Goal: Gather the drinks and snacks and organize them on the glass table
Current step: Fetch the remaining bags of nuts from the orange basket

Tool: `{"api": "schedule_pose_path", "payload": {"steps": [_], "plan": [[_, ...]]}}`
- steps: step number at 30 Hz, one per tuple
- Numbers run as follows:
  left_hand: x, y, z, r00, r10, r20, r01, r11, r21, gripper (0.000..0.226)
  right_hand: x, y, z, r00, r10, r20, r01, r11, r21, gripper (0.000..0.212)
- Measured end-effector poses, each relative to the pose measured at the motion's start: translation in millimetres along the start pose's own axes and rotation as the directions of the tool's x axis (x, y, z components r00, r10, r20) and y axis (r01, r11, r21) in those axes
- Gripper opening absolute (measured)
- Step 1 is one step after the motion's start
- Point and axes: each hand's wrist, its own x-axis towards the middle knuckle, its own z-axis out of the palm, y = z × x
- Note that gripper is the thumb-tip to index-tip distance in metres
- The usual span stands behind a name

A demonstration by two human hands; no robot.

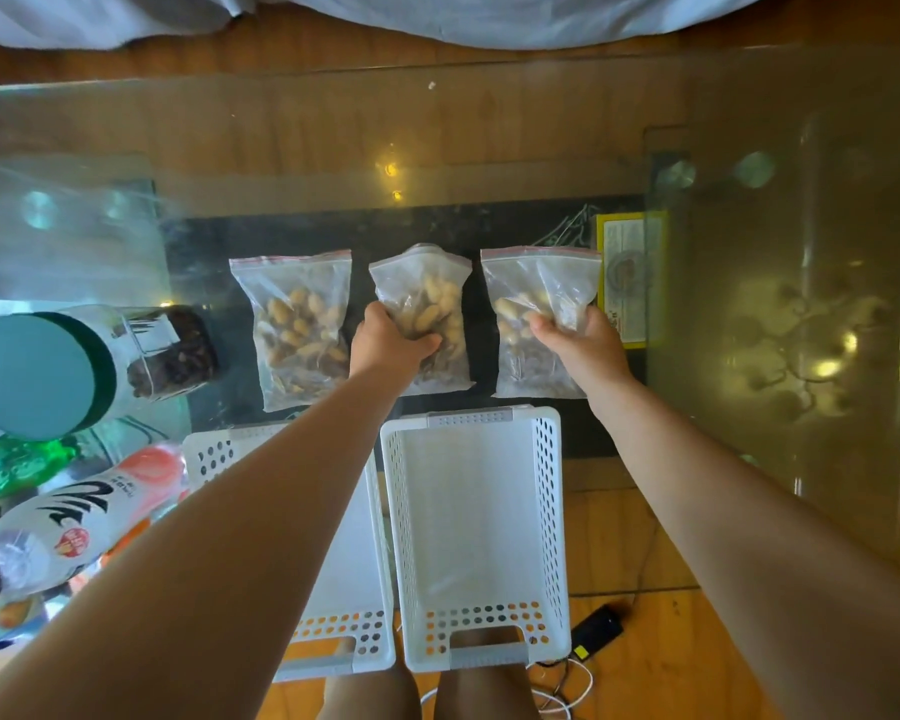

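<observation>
On the glass worktop [489,148] the left grip [391,340] clutches the middle bag [422,304], the right grip [578,340] seemingly pinches the right bag [536,304], beside a third bag [297,324].

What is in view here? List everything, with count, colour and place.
snack bags: three, clear with red zip strips, in a row on the glass table; left one untouched
baskets: two, white, perforated, side by side at the near edge
jar: one, teal lid, dark contents, left
bottles: several, green, white and pink, near left
yellow-edged card: one, under the glass, right
black device: one, with cables, on the wooden floor
left hand: fingers grip the middle bag
right hand: fingers grip the right bag
</observation>
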Motion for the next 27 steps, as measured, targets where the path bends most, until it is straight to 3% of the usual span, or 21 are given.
{"api": "schedule_pose_path", "payload": {"steps": [7, 13, 17, 23, 27], "plan": [[-39.4, 7.1, -23.4, 0.996, -0.040, 0.084, 0.051, 0.990, -0.134, 0.066, -30.2, -10.2, -17.4, 0.999, 0.038, 0.019, -0.038, 0.999, -0.015, 0.065], [-123.5, -16.9, -65.1, 0.986, -0.030, 0.162, 0.100, 0.890, -0.445, 0.043, -103.2, -32.6, -15.2, 0.991, -0.105, 0.084, 0.106, 0.994, -0.008, 0.057], [-193.6, -68.2, -87.7, 0.979, -0.101, 0.176, 0.193, 0.727, -0.659, 0.031, -175.9, -29.7, 12.4, 0.964, -0.080, 0.255, 0.096, 0.994, -0.052, 0.040], [-298.7, -200.7, -110.8, 0.972, -0.210, 0.105, 0.223, 0.685, -0.694, 0.025, -309.7, -5.6, 78.0, 0.865, -0.040, 0.499, 0.169, 0.962, -0.215, 0.023], [-367.4, -298.4, -114.8, 0.956, -0.294, 0.017, 0.192, 0.579, -0.793, 0.014, -385.5, 27.2, 115.2, 0.823, -0.027, 0.568, 0.228, 0.931, -0.286, 0.021]]}}
